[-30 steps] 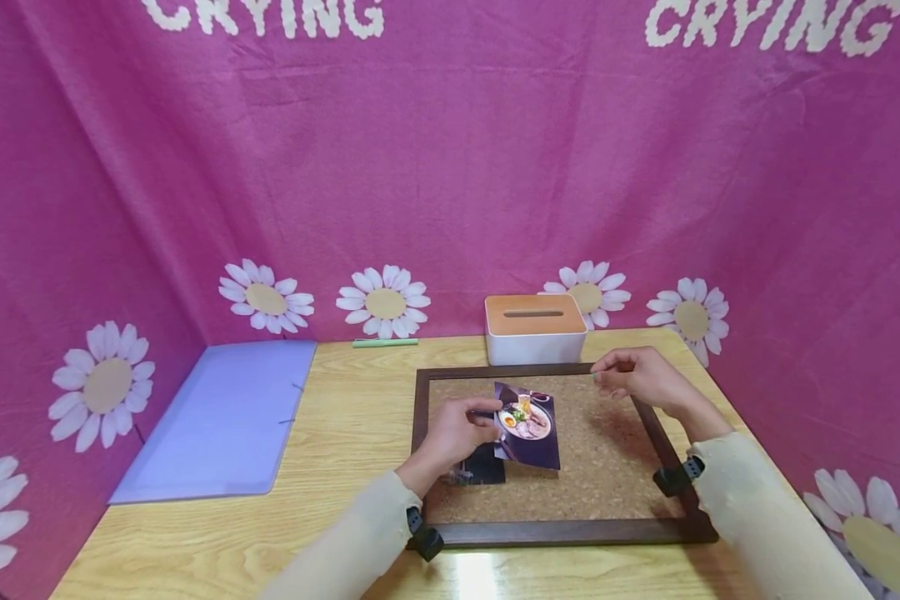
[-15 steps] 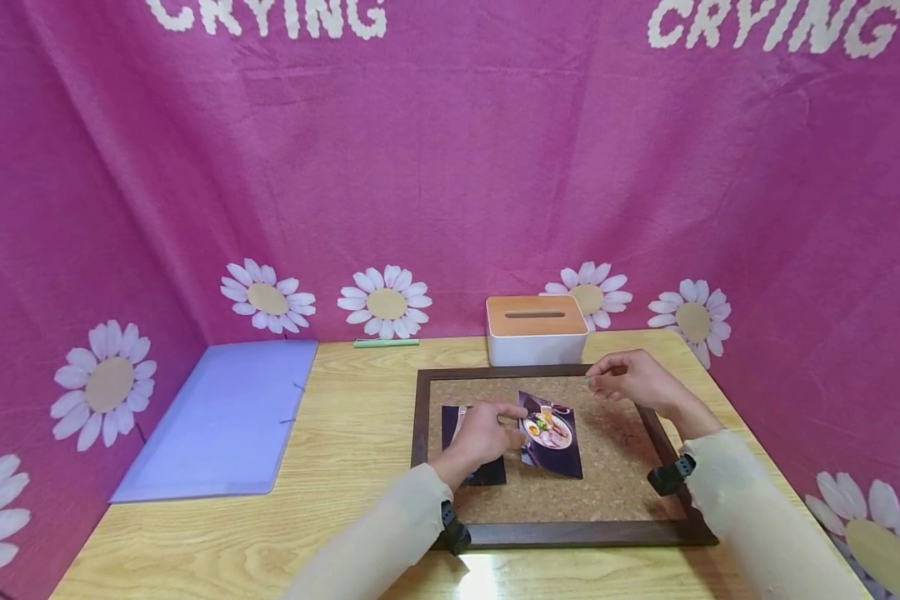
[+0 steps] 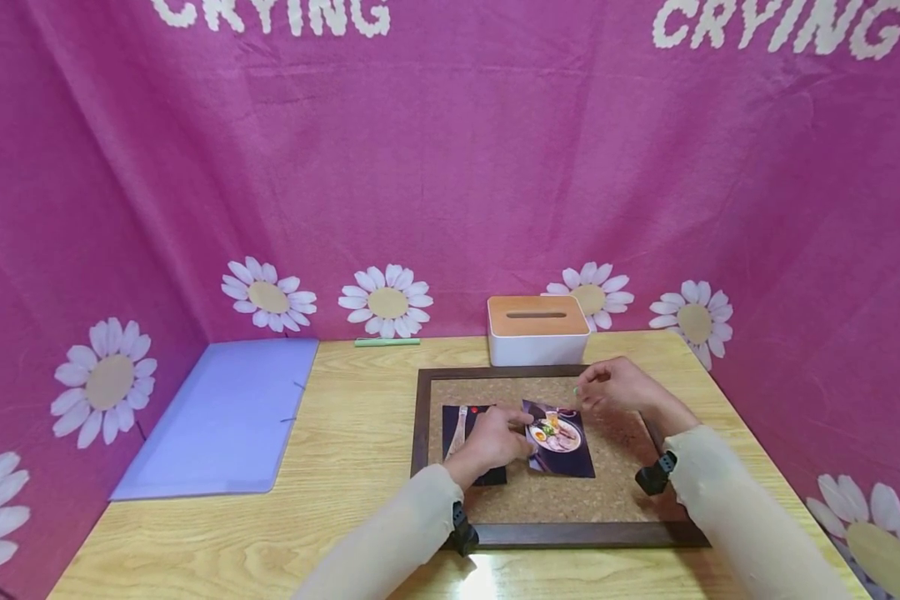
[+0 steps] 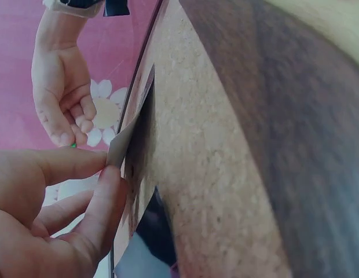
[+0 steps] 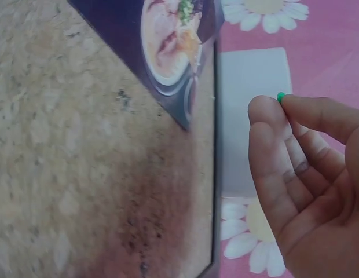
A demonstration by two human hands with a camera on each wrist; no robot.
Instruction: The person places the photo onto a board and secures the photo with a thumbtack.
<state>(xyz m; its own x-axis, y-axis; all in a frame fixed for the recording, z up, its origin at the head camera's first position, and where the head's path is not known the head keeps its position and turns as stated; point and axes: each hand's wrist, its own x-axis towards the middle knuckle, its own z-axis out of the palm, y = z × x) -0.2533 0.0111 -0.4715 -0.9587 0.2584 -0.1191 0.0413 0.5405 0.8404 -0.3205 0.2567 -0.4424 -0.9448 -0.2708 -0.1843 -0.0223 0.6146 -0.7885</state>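
In the head view my left hand (image 3: 492,437) pinches the left edge of a ramen photo (image 3: 562,454), held just over the framed corkboard (image 3: 615,492). The left wrist view shows the photo (image 4: 123,142) tilted between thumb and fingers, partly off the cork. My right hand (image 3: 617,387), above the board's far right part, pinches a small green push pin (image 5: 281,97) between thumb and index finger. Only the pin's green head shows. Under my left hand, a second dark photo (image 3: 453,425) lies on the cork with a red pin (image 3: 475,409) at its top; the hand covers part of it.
Behind the board stands a white tissue box (image 3: 537,346) with a wooden lid. A green pen (image 3: 387,342) lies at the table's back. On the left is a lilac folder (image 3: 225,417). Pink flowered cloth (image 3: 450,183) surrounds the wooden table (image 3: 352,417).
My left hand has carried the ramen photo to the right and lower over the board, uncovering more of the second photo. The right hand has shifted slightly left and nearer with the green pin.
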